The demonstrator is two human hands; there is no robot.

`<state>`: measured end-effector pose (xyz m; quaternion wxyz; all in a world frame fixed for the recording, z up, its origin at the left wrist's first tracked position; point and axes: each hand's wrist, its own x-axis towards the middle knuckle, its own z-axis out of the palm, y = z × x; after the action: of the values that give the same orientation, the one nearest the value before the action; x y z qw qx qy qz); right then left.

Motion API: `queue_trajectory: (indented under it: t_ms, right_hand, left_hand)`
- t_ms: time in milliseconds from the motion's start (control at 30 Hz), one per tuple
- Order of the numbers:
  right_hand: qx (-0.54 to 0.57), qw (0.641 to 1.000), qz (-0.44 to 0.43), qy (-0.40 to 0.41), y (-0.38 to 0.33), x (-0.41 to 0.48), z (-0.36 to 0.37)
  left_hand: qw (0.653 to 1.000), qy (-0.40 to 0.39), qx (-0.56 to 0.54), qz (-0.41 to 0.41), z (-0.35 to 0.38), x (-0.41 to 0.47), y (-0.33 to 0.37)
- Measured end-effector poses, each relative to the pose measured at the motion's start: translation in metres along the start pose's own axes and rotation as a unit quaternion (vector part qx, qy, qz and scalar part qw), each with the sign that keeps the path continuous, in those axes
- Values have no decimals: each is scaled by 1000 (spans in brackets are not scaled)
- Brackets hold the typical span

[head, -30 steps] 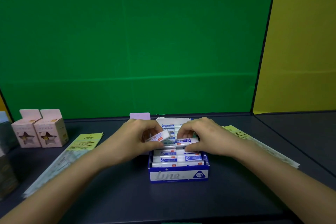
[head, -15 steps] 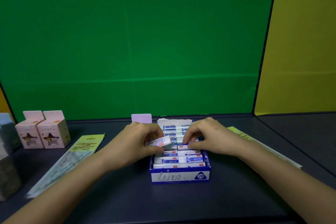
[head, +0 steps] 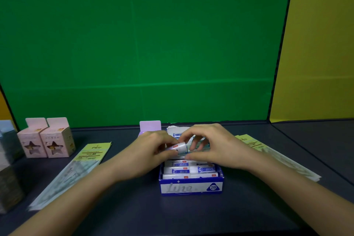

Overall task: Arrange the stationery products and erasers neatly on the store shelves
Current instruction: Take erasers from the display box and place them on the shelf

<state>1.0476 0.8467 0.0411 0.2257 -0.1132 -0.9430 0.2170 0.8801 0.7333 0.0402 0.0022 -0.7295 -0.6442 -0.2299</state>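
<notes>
We hold one wrapped eraser (head: 177, 147) pinched in our left hand (head: 151, 151) above the blue display box (head: 191, 188) at mid-shelf; our right hand (head: 214, 145) presses the packed rows. It should seat flat, label up, aligned with its neighbours.

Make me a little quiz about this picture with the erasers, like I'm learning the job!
1. True or false: the eraser box stands on the dark shelf.
2. Which hand pinches a loose eraser above the box? A) left hand B) right hand C) neither
3. Fill in: the two pink boxes have a ____-shaped window.

Key: 1 true. 2 A. 3 star.
</notes>
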Motion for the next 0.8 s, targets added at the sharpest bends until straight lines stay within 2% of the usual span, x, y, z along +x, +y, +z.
queue_trajectory:
  t_ms: [200, 333, 600, 800]
  right_hand:
    - [10, 999, 33, 13, 1, 2, 3]
    - [68, 994, 80, 2, 3, 0, 4]
    - [121, 986, 115, -25, -1, 1, 2]
    - [205, 967, 141, -47, 1, 1, 2]
  left_hand:
    - [999, -2, -37, -13, 2, -1, -3]
    - [999, 15, -47, -18, -1, -5, -7]
    - [995, 93, 32, 27, -1, -8, -5]
    - [985, 100, 113, 85, -2, -12, -2]
